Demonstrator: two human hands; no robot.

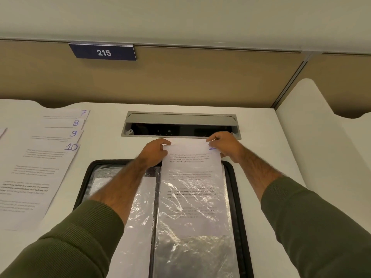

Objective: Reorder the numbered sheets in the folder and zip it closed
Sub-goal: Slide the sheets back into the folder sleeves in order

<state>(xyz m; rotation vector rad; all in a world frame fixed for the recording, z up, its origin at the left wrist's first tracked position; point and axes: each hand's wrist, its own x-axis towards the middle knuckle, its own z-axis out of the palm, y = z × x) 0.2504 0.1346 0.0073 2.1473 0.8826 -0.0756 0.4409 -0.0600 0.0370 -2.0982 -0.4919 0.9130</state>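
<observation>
green sleeves (pixel 76 243) are filling the bottom corners, both forearms reaching forward over the folder. white desk (pixel 261 137) is carrying everything, tan partition (pixel 180 81) standing behind it. black zip folder (pixel 240 197) is lying open flat at centre, unzipped, clear plastic pockets showing on both halves. fanned sheets (pixel 40 177) are lying on the desk left of the folder, overlapping, corners reading 7, 8, 9, 10 in blue ink from far to near. printed sheet (pixel 192 157) is sitting partway in the right pocket (pixel 192 257): lower part under the glossy plastic, top part sticking out past the folder's far edge. another white sheet (pixel 138 217) is sitting in the left half's pocket, partly hidden by the left forearm. grey cable hatch (pixel 180 125) is sitting open in the desk just beyond the hands. left hand (pixel 154 151) is pinching the printed sheet's top left corner, thumb and fingers curled on it. right hand (pixel 224 145) is pinching the top right corner and covering most of the blue number there; can't read it. blue sign (pixel 103 52) on the partition is reading 215.
</observation>
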